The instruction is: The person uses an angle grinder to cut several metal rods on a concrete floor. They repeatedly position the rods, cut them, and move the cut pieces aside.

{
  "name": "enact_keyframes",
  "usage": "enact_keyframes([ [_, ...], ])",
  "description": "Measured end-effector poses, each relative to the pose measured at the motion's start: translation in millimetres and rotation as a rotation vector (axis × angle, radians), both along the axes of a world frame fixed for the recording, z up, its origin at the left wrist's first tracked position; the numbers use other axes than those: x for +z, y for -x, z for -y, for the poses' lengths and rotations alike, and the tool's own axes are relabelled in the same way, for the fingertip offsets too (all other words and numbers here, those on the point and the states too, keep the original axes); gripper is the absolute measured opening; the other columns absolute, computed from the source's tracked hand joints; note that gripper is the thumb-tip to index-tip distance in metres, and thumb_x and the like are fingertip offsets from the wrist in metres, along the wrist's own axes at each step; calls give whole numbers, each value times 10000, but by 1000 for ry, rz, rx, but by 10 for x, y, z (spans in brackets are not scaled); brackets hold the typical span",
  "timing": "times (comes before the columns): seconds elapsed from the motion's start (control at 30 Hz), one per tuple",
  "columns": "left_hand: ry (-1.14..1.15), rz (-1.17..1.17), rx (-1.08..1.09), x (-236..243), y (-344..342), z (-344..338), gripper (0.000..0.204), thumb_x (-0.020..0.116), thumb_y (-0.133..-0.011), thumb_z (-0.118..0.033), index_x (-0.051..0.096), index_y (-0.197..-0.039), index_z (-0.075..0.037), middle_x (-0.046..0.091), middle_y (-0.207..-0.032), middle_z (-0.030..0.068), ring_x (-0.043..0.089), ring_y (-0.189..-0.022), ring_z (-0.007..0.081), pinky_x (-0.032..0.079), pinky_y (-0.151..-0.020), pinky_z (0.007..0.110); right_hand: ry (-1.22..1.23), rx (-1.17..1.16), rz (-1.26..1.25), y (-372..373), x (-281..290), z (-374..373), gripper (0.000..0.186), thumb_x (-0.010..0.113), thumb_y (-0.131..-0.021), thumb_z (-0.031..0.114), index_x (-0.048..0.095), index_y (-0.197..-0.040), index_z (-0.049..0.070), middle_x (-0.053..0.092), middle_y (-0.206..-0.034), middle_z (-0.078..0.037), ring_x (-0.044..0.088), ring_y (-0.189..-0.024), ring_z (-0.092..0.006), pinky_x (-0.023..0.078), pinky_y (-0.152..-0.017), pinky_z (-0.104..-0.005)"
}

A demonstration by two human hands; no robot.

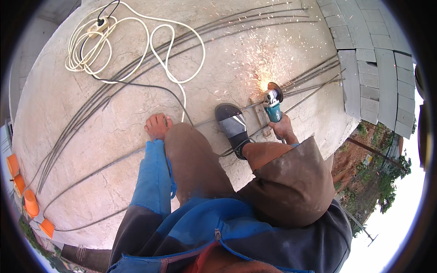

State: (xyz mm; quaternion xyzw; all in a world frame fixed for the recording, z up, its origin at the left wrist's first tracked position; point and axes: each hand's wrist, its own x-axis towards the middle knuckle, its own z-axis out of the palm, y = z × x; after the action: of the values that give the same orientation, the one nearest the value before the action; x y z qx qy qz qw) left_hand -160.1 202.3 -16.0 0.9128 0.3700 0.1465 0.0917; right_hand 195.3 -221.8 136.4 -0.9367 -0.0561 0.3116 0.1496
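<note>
My right hand [284, 127] is wrapped round the teal body of an angle grinder [273, 110]. The grinder's disc [275, 91] meets a steel rod [207, 123] beside a small wooden piece [258, 113], and orange sparks [261, 68] spray away from me. My foot in a black slip-on shoe [231, 125] is on or right against that rod. By my bent knee, my left hand [157, 126] is low over the concrete with its fingers curled, close to the same rod. Whatever lies under those fingers is hidden.
Several long steel rods [91, 98] lie across the concrete slab [123, 141]. A white extension cord [148, 41] lies coiled at the far left, with its socket block [99, 26]. Grey blocks [364, 82] line the right side; orange pieces [31, 202] stand along the left edge.
</note>
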Motion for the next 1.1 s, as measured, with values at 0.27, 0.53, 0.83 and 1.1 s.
enact_keyframes([
  [0.27, -29, -15, 16, -20, 19, -25, 236, 776, -890, -391, 703, -1034, -218, 645, -1153, 35, 601, -1161, 319, 472, -906, 564, 23, -14, -41, 31, 256, -125, 738, 908, -697, 363, 714, -1293, -27, 783, -1208, -275, 764, -1144, -415, 594, -1029, -469],
  [0.53, -36, -9, 20, -68, 63, -64, 241, 766, -867, -405, 686, -1021, -237, 638, -1123, 28, 603, -1127, 328, 470, -897, 563, 24, 9, -54, -1, 384, -118, 759, 910, -701, 405, 712, -1302, -13, 771, -1243, -272, 745, -1180, -424, 588, -1052, -475],
  [0.83, -19, -19, 29, -157, 22, -131, 266, 773, -855, -415, 691, -1034, -235, 645, -1138, 28, 607, -1145, 336, 490, -891, 568, -18, -39, -33, -18, 285, -88, 734, 922, -700, 360, 726, -1306, -5, 781, -1230, -248, 755, -1164, -409, 592, -1048, -458],
  [1.1, -10, 2, 15, -160, 31, -129, 264, 762, -884, -410, 692, -1061, -226, 646, -1143, 35, 598, -1151, 338, 490, -883, 563, -7, -22, -29, -42, 286, -83, 703, 915, -696, 348, 732, -1274, -7, 786, -1210, -247, 760, -1146, -405, 594, -1038, -455],
])
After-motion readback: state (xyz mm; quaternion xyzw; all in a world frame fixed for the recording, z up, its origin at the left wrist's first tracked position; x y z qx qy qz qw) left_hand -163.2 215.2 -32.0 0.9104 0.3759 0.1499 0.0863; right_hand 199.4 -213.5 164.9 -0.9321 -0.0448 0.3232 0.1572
